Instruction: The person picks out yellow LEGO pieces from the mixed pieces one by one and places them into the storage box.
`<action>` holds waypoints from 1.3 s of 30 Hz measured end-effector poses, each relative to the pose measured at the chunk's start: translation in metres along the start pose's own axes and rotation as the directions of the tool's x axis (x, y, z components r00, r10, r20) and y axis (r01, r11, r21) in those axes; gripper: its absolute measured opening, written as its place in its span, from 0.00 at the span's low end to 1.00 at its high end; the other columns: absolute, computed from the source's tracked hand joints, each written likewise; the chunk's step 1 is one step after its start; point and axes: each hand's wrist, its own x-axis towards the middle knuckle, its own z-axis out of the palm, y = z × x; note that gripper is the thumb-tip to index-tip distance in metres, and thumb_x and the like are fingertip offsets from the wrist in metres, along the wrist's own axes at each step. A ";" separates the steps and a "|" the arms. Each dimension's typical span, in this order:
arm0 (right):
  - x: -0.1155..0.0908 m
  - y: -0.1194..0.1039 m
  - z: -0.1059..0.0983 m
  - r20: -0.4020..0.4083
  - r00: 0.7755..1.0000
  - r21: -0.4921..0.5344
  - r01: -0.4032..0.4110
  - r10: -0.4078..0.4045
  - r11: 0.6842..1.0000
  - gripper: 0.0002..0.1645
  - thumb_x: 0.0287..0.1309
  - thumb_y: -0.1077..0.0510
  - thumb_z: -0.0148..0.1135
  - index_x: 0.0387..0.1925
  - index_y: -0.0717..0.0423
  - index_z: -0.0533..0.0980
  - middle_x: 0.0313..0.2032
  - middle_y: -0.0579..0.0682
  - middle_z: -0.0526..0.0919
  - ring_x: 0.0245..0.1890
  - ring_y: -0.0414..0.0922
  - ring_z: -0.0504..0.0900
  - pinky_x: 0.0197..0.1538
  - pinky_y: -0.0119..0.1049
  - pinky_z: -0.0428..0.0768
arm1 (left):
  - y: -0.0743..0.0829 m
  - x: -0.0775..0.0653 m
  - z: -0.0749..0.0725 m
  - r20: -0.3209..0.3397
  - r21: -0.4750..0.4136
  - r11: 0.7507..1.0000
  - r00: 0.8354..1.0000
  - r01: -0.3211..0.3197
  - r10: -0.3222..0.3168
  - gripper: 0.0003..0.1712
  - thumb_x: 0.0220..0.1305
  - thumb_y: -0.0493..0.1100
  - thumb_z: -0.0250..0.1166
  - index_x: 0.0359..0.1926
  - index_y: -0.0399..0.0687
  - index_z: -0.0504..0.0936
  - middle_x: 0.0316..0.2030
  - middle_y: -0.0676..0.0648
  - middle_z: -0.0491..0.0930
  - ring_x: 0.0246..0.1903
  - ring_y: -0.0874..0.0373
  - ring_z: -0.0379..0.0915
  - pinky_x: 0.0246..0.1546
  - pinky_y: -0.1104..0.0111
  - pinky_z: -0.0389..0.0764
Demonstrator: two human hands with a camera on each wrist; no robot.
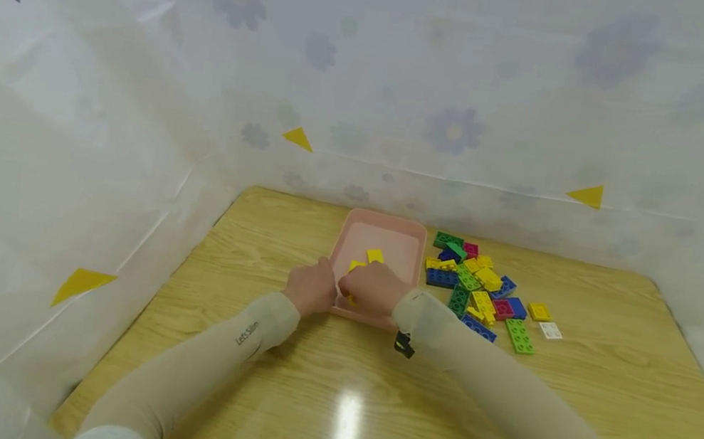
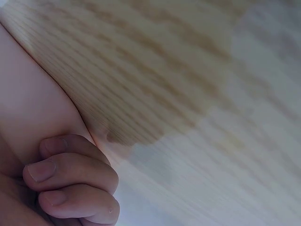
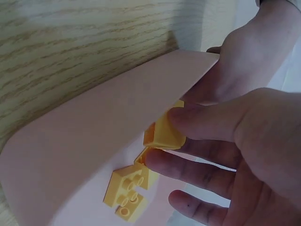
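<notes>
Pinching a yellow brick [image 3: 163,133] between thumb and fingers, the right hand [image 1: 377,286] works over the near part of a pink tray [image 1: 388,218]. The grip is closed down to the brick's width: the thumb lies on its upper face, a finger sits behind it, and the lower fingers are spread apart. The brick is just beside the tray's near wall, on the inner side; whether it touches that wall cannot be told.

Just below the grip in the right wrist view are more yellow pieces [image 3: 126,186], one with studs showing, and a fingertip comes right up to the nearest. In the head view a yellow piece [image 1: 375,255] lies in the tray beyond the knuckles.

The left hand [image 1: 311,287] holds the tray at its near left corner, fingers curled. Right of the tray, a heap of coloured bricks [image 1: 467,277] lies on the wooden bench [image 1: 282,398].
</notes>
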 end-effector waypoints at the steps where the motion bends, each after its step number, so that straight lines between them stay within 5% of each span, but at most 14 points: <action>1: 0.001 0.000 0.002 -0.004 1.000 -0.013 0.006 -0.006 1.000 0.05 0.68 0.57 0.62 0.35 0.49 0.82 0.22 0.41 0.79 0.20 0.38 0.68 0.33 0.34 0.72 | 0.000 0.000 0.000 -0.003 -0.001 1.000 1.000 -0.001 0.001 0.14 0.67 0.47 0.59 0.40 0.39 0.69 0.22 0.46 0.74 0.21 0.53 0.76 0.26 0.56 0.80; 8: 0.004 0.003 0.009 -0.018 1.000 -0.093 -0.003 0.001 0.996 0.06 0.67 0.56 0.64 0.43 0.46 0.84 0.37 0.43 0.88 0.32 0.38 0.83 0.43 0.35 0.83 | 0.000 0.000 0.003 -0.016 -0.004 1.000 1.000 -0.005 0.005 0.21 0.65 0.52 0.63 0.42 0.39 0.69 0.23 0.45 0.75 0.24 0.51 0.78 0.28 0.55 0.81; 17: -0.010 0.003 0.003 -0.008 1.000 -0.018 -0.029 0.029 0.999 0.10 0.67 0.53 0.65 0.47 0.46 0.85 0.43 0.43 0.89 0.40 0.40 0.86 0.52 0.41 0.81 | -0.001 0.002 0.004 0.047 -0.017 1.000 0.999 0.023 -0.022 0.18 0.67 0.47 0.61 0.47 0.37 0.69 0.22 0.47 0.75 0.19 0.55 0.73 0.22 0.60 0.76; 39: -0.120 0.061 0.002 -0.106 0.971 0.073 -0.206 0.213 0.976 0.15 0.64 0.59 0.66 0.51 0.51 0.83 0.46 0.48 0.87 0.44 0.48 0.85 0.50 0.46 0.83 | 0.000 0.003 0.003 0.056 0.056 0.998 0.998 0.015 -0.018 0.19 0.71 0.49 0.57 0.48 0.35 0.69 0.20 0.47 0.74 0.16 0.57 0.71 0.18 0.65 0.75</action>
